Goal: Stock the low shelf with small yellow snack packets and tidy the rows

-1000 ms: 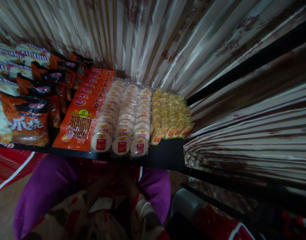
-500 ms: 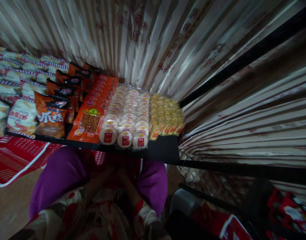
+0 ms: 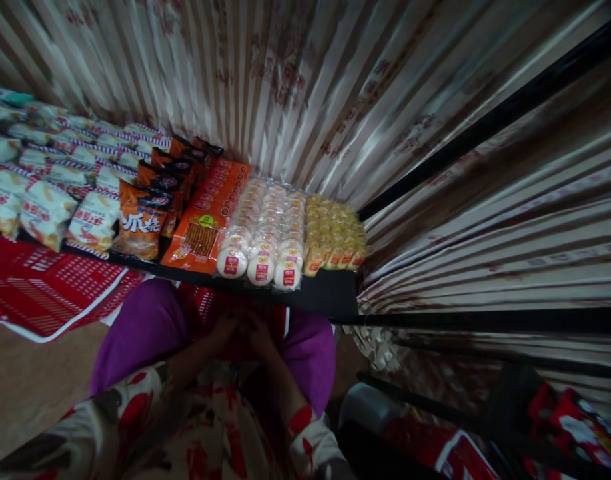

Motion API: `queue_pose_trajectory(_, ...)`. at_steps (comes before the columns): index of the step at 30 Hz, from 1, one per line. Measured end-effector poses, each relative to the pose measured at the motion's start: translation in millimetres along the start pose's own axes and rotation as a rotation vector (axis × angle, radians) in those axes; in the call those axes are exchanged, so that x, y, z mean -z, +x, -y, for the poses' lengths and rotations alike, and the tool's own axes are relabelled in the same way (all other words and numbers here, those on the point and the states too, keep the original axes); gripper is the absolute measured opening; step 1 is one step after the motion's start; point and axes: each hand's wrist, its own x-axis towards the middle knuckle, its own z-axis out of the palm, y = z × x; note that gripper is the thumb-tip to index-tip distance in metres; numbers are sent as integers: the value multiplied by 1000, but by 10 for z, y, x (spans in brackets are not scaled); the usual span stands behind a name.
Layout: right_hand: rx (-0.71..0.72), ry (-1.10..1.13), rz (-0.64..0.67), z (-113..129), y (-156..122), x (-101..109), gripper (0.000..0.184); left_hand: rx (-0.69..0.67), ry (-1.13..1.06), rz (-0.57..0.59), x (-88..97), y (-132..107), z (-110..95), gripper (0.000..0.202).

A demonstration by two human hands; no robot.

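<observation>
My left hand [image 3: 226, 327] and my right hand [image 3: 255, 331] are close together between my knees, just below the front edge of a black shelf [image 3: 330, 299]. Deep shadow covers the fingers, so I cannot make out their pose or anything in them. Behind the hands is a red plastic basket [image 3: 204, 303], partly under the shelf. Above, wrapped round white crackers [image 3: 260, 270] stand in rows nearest the hands. To their left lie a flat orange snack pack [image 3: 205, 230] and orange snack bags [image 3: 140, 223]. Small yellow wrapped snacks [image 3: 335, 230] fill the right end.
White snack bags [image 3: 92, 220] line the shelf's left part. A red basket with a white rim [image 3: 50, 287] sits below them. A pleated curtain [image 3: 295, 80] hangs behind, crossed by a black bar [image 3: 485, 117]. At lower right are a grey container [image 3: 368, 407] and red packages [image 3: 580, 420].
The view has swung left, so the shelf goods appear farther right and more white bags show. My hands stay together in my lap and look a little clearer.
</observation>
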Motion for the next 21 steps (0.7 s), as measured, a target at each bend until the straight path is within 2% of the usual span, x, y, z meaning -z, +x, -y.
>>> queue_pose_trajectory(6,-3,96,16,183,-60,309,35,5,-107,64,91,-172,-97,21)
queue_pose_trajectory(11,-22,141,19,329,-108,553,36,31,-171,105,88,-372,-156,31)
queue_pose_trajectory(15,-48,172,33,527,-182,669,37,39,-202,131,61,-501,-229,38)
queue_pose_trajectory(21,-82,257,30,845,-267,782,35,-2,-222,146,48,-632,-352,37)
